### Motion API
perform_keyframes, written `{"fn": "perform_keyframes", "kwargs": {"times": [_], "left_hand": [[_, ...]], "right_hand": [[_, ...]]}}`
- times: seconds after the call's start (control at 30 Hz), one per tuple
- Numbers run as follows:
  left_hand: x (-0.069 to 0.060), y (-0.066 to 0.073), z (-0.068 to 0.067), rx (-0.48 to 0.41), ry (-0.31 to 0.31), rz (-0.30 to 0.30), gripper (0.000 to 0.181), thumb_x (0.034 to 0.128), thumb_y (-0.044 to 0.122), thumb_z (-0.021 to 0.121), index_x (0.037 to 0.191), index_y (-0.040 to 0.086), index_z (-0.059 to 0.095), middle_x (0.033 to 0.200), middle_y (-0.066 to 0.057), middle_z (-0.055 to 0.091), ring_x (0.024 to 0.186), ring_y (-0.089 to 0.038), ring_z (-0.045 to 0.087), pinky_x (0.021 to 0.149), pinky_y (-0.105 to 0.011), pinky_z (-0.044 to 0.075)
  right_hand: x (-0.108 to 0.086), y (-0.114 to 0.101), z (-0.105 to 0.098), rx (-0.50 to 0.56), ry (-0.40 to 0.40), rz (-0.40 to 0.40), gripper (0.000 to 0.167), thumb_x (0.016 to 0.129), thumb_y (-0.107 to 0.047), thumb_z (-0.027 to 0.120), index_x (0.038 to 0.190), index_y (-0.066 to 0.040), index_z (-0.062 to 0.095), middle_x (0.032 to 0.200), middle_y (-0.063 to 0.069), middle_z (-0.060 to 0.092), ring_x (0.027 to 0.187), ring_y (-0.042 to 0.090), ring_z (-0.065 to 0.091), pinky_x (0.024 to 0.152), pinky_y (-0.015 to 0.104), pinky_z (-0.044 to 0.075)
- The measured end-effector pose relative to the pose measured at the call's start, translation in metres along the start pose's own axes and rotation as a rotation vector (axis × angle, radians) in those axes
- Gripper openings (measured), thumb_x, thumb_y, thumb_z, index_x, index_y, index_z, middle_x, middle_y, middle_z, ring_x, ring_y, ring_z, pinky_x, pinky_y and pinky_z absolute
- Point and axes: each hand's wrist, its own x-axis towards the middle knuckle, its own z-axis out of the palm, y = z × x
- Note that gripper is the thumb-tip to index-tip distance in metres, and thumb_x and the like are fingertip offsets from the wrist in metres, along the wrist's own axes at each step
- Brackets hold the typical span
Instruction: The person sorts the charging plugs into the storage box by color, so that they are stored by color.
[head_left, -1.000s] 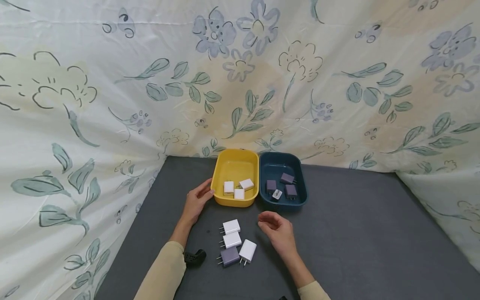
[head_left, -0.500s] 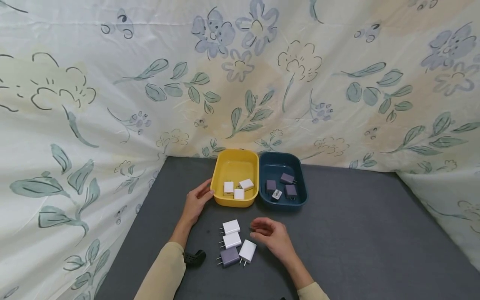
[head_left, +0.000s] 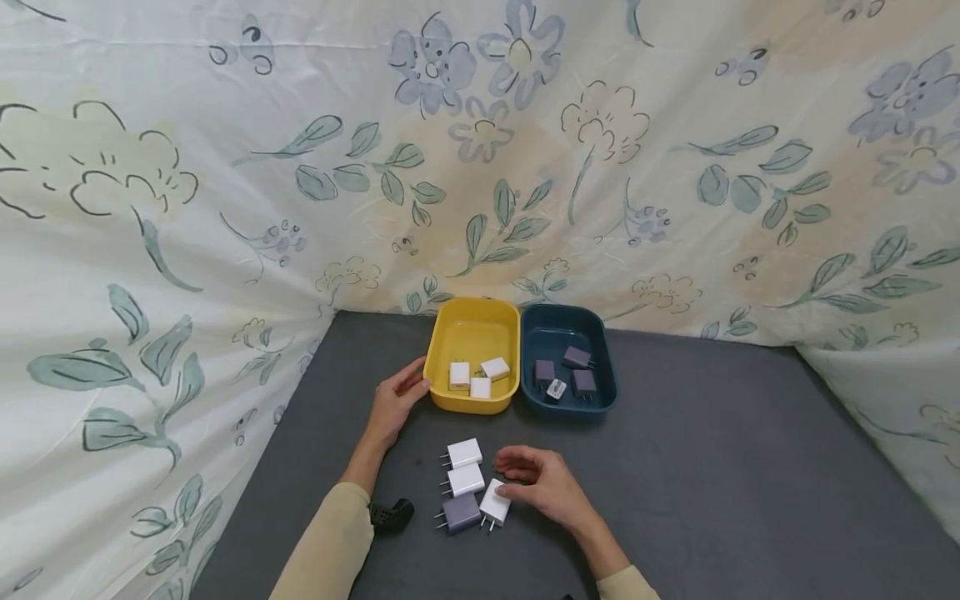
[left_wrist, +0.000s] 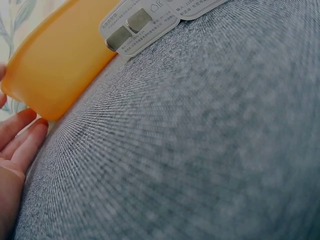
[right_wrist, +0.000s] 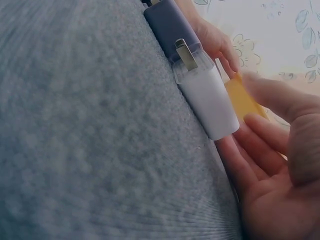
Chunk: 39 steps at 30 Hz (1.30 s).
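Observation:
My left hand (head_left: 390, 407) rests its fingers against the left side of a yellow tray (head_left: 468, 329); in the left wrist view the fingers (left_wrist: 22, 135) look nearly straight. Over a white plug charger (head_left: 492, 507) lying on the table is my right hand (head_left: 542, 485). In the right wrist view, that hand's fingers are beside the charger's end and its thumb stands apart from it. Left of this charger, a purple charger (head_left: 460, 513) and two more white chargers, one farther (head_left: 464, 453) and one nearer (head_left: 466, 480), lie in a column, prongs leftward.
A dark blue tray (head_left: 566, 321) adjoins the yellow one on its right, holding purple chargers (head_left: 577, 357) and one small white-faced piece (head_left: 556, 389). White chargers (head_left: 480, 387) lie in the yellow tray. Behind the grey-covered table (head_left: 712, 467) hangs a floral cloth (head_left: 480, 150).
My right hand has moved left and toward me, from in front of the blue tray to the rightmost white charger. The left hand stays at the yellow tray.

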Motion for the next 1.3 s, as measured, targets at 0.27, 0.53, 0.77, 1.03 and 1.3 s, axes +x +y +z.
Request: {"fn": "perform_keyframes", "kwargs": {"times": [0.27,0.53,0.77,1.03,1.3], "left_hand": [[0.004,-0.013,0.001,0.016,0.034,0.037,0.049,0.0917,0.024,0.069,0.139,0.015,0.056,0.137,-0.014,0.060,0.124,-0.030,0.058,0.086,-0.011,0.049],[0.003,-0.014,0.000,0.040,0.047,0.026,0.049,0.0907,0.027,0.070,0.138,0.018,0.058,0.137,-0.011,0.060,0.123,-0.028,0.059,0.087,-0.012,0.050],[0.004,-0.014,0.001,0.060,0.045,0.040,0.050,0.0917,0.028,0.069,0.138,0.017,0.057,0.137,-0.013,0.059,0.124,-0.028,0.059,0.089,-0.013,0.049],[0.002,-0.004,-0.002,0.010,0.007,-0.002,0.050,0.0921,0.023,0.068,0.140,0.014,0.055,0.138,-0.018,0.057,0.126,-0.031,0.057,0.088,-0.012,0.050],[-0.007,0.019,0.000,0.011,-0.015,0.001,0.049,0.0935,0.012,0.065,0.140,0.005,0.052,0.139,-0.022,0.055,0.126,-0.035,0.056,0.085,-0.011,0.050]], "right_hand": [[-0.001,0.003,-0.002,-0.038,-0.092,-0.051,0.058,0.075,-0.013,0.084,0.127,-0.001,0.061,0.124,0.016,0.066,0.114,0.028,0.064,0.094,0.028,0.053],[0.000,0.004,-0.003,-0.055,-0.134,-0.096,0.060,0.073,-0.008,0.084,0.128,-0.001,0.060,0.125,0.016,0.065,0.115,0.029,0.063,0.097,0.031,0.052],[-0.002,0.001,-0.003,-0.095,-0.200,-0.117,0.066,0.071,-0.019,0.087,0.131,-0.011,0.060,0.127,0.006,0.063,0.117,0.022,0.061,0.101,0.025,0.049],[-0.002,0.002,-0.004,-0.129,-0.217,-0.147,0.066,0.073,-0.018,0.086,0.133,-0.010,0.059,0.130,0.006,0.062,0.116,0.015,0.061,0.100,0.020,0.048],[-0.002,0.003,-0.006,-0.103,-0.140,-0.127,0.064,0.073,-0.007,0.083,0.132,-0.005,0.058,0.127,0.008,0.065,0.113,0.012,0.063,0.095,0.015,0.048]]}}
